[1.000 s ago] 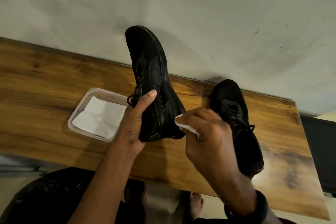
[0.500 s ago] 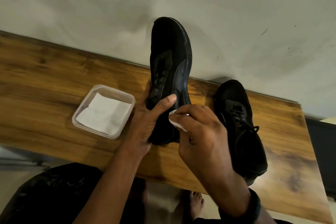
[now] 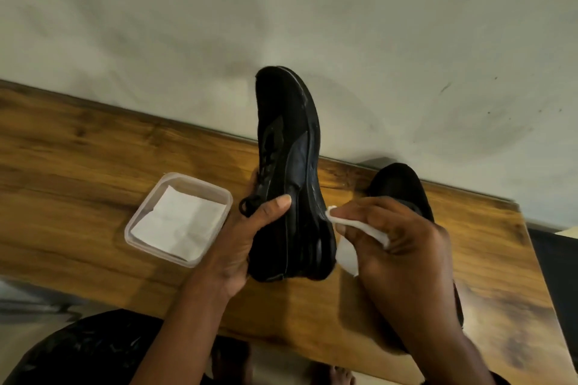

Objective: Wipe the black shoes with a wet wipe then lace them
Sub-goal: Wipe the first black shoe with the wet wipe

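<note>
Head view, looking down over a wooden counter [image 3: 93, 166] set against a pale, scuffed wall [image 3: 281, 9]. Left hand [image 3: 240, 244] is clasped around the heel end of a black shoe [image 3: 291, 172], thumb pressed across its side and fingers wrapped behind it. That shoe is held up off the counter, toe pointing away toward the wall, turned on its side so that the upper faces left and the sole edge faces right. A loop of black lace [image 3: 248, 205] hangs out beside the thumb. Right hand [image 3: 400, 244] is pinched on a folded white wet wipe [image 3: 347, 234]; the wipe's leading corner touches the sole edge of the held shoe near the heel, and a loose flap hangs below the fingers. Second black shoe [image 3: 397, 184] lies on the counter to the right, toe toward the wall, largely hidden behind the right hand and forearm; its lacing cannot be made out. A clear plastic container [image 3: 225, 197] sits on the counter to the left of the held shoe, just beside the left hand, with a flat white sheet [image 3: 178, 222] lying inside it. Below the near counter edge, a dark garment [image 3: 78, 353] and bare toes [image 3: 337, 375] on the floor are partly visible.
</note>
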